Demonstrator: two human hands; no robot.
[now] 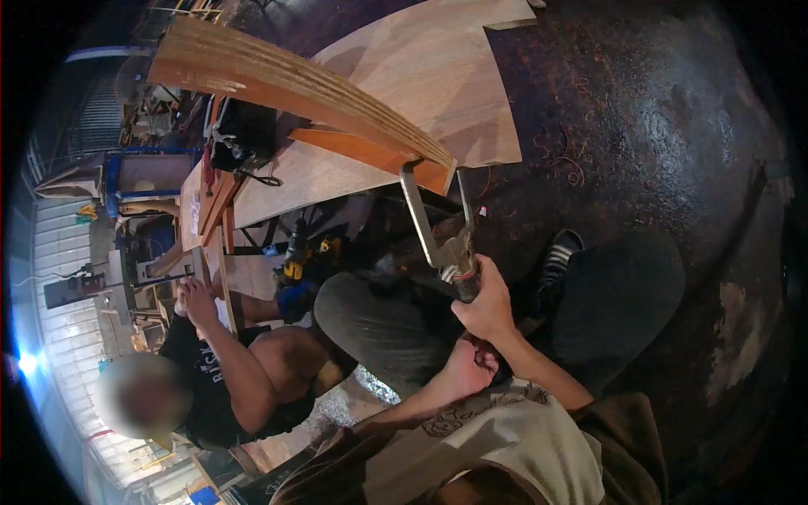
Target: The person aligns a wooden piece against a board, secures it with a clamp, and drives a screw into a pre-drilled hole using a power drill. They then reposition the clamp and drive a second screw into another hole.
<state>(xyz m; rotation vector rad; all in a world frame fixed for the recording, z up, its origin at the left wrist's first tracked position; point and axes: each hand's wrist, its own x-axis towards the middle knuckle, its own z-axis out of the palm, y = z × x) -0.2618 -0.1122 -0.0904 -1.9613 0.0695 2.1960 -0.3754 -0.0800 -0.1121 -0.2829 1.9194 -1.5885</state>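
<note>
My right hand is wrapped around the dark handle of a metal clamp. The clamp's two long jaws reach up to the near end of a thick, layered wooden board, one on each side of it. Low against my lap, just under the right wrist, my left hand rests with its fingers curled; nothing shows in it. Beneath the layered board lies an orange-brown wooden piece, partly covered by it.
A large plywood sheet spreads behind the board. At left another person sits with hands together by wooden strips. A black bag and a yellow-and-black drill are near. Curled shavings lie on the dark floor.
</note>
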